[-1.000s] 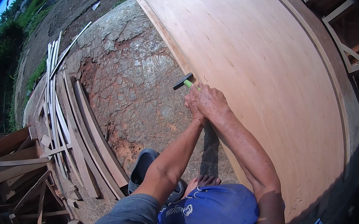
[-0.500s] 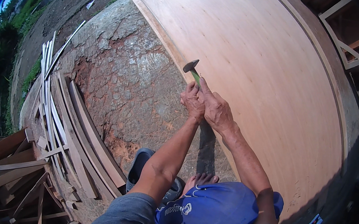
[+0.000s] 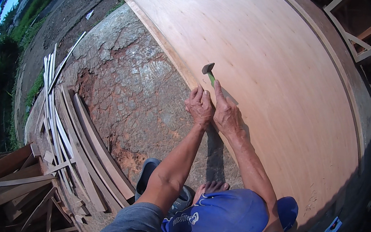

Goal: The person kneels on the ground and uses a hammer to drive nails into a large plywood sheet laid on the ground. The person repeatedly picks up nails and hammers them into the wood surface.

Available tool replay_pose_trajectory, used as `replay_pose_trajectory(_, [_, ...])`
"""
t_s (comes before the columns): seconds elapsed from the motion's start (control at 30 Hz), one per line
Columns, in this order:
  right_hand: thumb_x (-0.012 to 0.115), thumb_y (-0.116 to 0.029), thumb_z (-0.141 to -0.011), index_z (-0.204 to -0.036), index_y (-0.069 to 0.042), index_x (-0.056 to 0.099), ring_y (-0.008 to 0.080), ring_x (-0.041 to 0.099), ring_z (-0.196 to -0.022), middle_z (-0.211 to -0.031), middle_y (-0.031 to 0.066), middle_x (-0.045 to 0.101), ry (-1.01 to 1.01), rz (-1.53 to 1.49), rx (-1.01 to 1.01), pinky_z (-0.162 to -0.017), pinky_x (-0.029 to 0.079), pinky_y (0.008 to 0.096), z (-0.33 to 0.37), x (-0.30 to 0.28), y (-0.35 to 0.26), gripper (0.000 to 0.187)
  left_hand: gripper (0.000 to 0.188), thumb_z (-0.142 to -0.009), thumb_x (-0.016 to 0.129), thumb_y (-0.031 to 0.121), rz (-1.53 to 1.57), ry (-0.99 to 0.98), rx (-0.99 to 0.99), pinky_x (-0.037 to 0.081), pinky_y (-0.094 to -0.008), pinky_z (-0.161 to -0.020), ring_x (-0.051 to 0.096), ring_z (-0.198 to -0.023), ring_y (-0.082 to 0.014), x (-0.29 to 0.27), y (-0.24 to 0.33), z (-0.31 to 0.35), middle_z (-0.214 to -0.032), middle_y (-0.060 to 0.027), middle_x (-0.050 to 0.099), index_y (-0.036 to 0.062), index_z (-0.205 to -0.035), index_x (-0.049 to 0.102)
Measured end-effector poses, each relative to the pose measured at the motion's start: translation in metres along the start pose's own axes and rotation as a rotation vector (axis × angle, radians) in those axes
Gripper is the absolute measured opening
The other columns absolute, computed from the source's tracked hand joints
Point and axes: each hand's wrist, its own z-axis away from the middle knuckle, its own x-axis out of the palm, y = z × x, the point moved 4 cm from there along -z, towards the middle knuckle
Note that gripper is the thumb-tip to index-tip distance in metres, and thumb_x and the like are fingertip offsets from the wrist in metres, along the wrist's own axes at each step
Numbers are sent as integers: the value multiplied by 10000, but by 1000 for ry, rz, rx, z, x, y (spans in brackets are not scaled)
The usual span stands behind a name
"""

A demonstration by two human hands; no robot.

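A hammer (image 3: 208, 68) with a dark metal head and green handle is gripped in my right hand (image 3: 228, 116), index finger stretched along the handle. Its head is raised over the large pale plywood sheet (image 3: 273, 80), just in from the sheet's left edge. My left hand (image 3: 199, 108) is closed at that edge, thumb and fingers pinched against the wooden strip (image 3: 162, 41) running along it. Whatever the pinch holds is too small to make out. A few tiny thin dark bits (image 3: 204, 80) lie on the plywood near the left fingertips.
Long wooden strips (image 3: 93, 146) and thin pale slats (image 3: 52, 86) lie on cracked ground to the left. Scrap timber (image 3: 14, 187) is piled at lower left. A blue cap (image 3: 228, 216) is below my forearms. A wooden frame (image 3: 356, 42) stands at upper right.
The hammer and my right hand have shifted slightly right, away from the left fingertips and the sheet's edge. My left hand stays pinched at nearly the same spot.
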Motion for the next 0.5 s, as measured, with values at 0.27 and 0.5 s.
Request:
replay_pose_trajectory(0.27, [614,-124,-959,-1609,-188,350,314,692,-648,-731,167,621,48,61,-80,-580,565,436,-6,14,10,705,480,-976,585,348,53,-8,5,317,-461,-1077,482,-1203,-322,2,-14,-6,-1319,-119,634,138,-1403,644])
replay_pose_trajectory(0.5, [536,-71,-948,-1589,-199,389,381,698,-710,-745,203,633,15,96,-34,-630,570,469,2,14,22,670,481,-977,589,355,67,-14,-19,301,-480,-1087,475,-1208,-328,9,-5,5,-1315,-111,636,140,-1402,646])
